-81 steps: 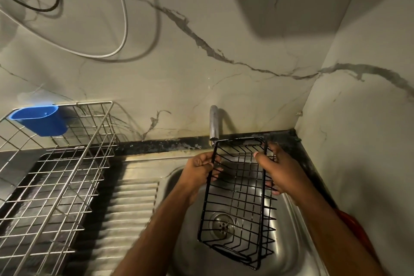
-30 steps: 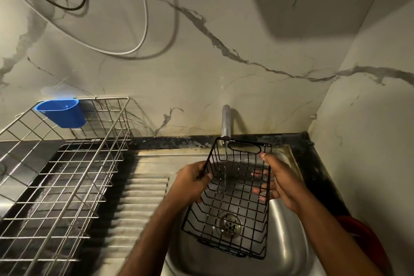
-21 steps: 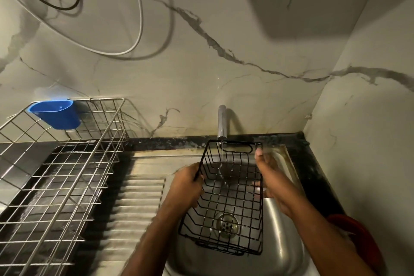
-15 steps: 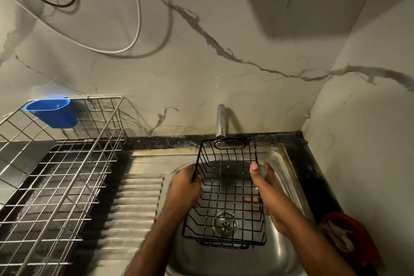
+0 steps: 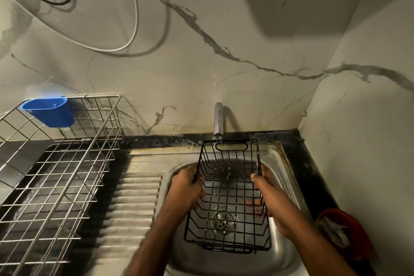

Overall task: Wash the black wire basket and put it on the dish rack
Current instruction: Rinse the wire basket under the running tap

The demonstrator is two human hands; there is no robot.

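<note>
I hold the black wire basket (image 5: 228,195) over the steel sink (image 5: 283,260), open side up, its far end under the tap (image 5: 218,119). My left hand (image 5: 187,188) grips the basket's left rim, fingers curled over the wire. My right hand (image 5: 267,195) grips the right side, thumb on the rim and fingers showing through the mesh underneath. A thin trickle of water seems to fall inside the basket. The silver dish rack (image 5: 58,163) stands on the counter at the left.
A blue plastic cup (image 5: 50,111) hangs on the rack's back corner. The ribbed drainboard (image 5: 132,199) lies between rack and sink. A red bowl (image 5: 342,233) with something white in it sits at the right. Marble walls close the back and right; cables hang above.
The basket turned from tilted on its side to level and square under the tap. Both hands slid to grip its two long sides.
</note>
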